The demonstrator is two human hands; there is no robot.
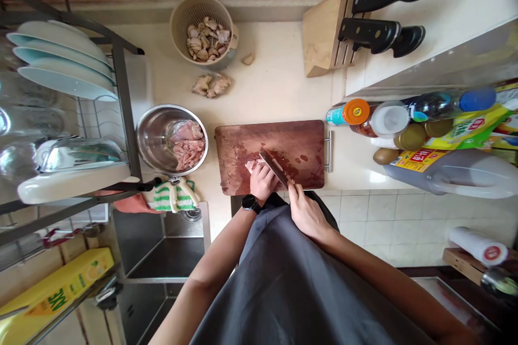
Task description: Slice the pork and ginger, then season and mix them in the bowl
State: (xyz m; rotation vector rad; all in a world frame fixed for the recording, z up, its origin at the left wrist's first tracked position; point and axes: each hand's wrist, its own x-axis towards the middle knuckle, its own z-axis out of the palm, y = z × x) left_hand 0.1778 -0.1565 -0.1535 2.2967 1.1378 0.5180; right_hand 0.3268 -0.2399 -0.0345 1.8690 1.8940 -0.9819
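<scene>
Your curled left hand [263, 180] grips a piece of raw pink meat [251, 166], soft and probably slippery, best pinned from above, on the brown wooden cutting board [283, 137]; your closed right hand [307, 215] grips the dark rectangular steel cleaver [274, 168] just beside it.

The chopping board [279, 143] was reddish brown with darker stains, the raw meat [186, 145] in the steel bowl pale pink, the cloth [172, 197] striped green and white, the apron [291, 280] charcoal grey, and one bottle cap [356, 112] orange.
</scene>
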